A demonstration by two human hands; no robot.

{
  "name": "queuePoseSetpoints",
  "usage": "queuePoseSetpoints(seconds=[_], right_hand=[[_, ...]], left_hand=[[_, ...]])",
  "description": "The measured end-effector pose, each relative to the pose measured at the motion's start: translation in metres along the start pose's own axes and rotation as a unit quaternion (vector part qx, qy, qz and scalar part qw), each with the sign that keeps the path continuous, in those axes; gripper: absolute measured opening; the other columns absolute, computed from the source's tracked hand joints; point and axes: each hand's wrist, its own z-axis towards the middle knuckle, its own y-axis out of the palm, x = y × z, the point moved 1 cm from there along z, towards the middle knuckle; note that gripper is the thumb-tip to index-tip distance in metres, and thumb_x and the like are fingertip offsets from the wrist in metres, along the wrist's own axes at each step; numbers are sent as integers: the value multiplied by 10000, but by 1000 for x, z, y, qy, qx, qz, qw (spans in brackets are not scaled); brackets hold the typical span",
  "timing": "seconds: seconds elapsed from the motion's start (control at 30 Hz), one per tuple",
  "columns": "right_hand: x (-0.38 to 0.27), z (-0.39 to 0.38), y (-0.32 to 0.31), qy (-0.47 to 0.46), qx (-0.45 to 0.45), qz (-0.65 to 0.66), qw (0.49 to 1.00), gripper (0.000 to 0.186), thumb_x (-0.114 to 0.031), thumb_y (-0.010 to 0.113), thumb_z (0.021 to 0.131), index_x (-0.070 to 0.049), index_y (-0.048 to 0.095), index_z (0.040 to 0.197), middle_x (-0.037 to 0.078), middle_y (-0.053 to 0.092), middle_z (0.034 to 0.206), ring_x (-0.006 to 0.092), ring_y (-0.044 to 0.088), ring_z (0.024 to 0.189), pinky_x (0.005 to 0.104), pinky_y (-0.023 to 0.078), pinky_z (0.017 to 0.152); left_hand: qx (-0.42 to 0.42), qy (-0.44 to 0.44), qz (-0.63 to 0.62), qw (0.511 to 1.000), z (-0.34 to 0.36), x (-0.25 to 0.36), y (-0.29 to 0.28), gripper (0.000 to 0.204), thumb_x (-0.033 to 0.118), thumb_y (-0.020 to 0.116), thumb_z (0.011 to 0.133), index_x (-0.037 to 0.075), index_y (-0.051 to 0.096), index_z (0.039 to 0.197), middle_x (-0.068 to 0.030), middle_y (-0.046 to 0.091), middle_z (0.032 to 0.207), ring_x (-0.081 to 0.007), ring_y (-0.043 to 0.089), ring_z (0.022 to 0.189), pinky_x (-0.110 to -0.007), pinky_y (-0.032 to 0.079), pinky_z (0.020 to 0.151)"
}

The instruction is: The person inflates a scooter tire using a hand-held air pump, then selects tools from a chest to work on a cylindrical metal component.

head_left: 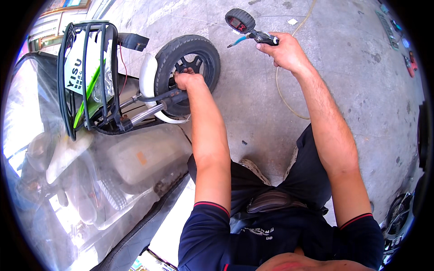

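Note:
My left hand [187, 80] reaches into the spoked rim of a small scooter wheel with a black tyre [212, 50]. Its fingers are curled in at the rim; what they pinch is hidden. Out to the right, my right hand [285, 52] grips the handle of a tyre inflator gun [264, 38]. On the gun sits a round gauge [240, 21] in a black ribbed cover, and a short blue hose [238, 41] sticks out toward the wheel, its tip apart from it. A white mudguard [148, 74] curves round the tyre, beside a silver fork tube [147, 114].
A black wire basket [65, 81] fronts the scooter at left, whose body lies under a clear plastic cover [113, 198]. A yellowish air hose [281, 90] loops across the concrete floor [253, 104]. Tools [410, 65] lie at the far right, with another wheel [400, 212] below.

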Motion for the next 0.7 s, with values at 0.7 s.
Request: queuePoseSetpoints(seconds=[0.7], right_hand=[[7,19,7,2,2,-27,1000,266,-269,773,911,-43,732,1046,-16,568,686,86,520,530,289,444,496]], left_hand=[[-121,342,224,905,-34,-23,-41,511,181,549,990,-75,482,1427,-202,653,1060,-252,655,772,-337,538,596]])
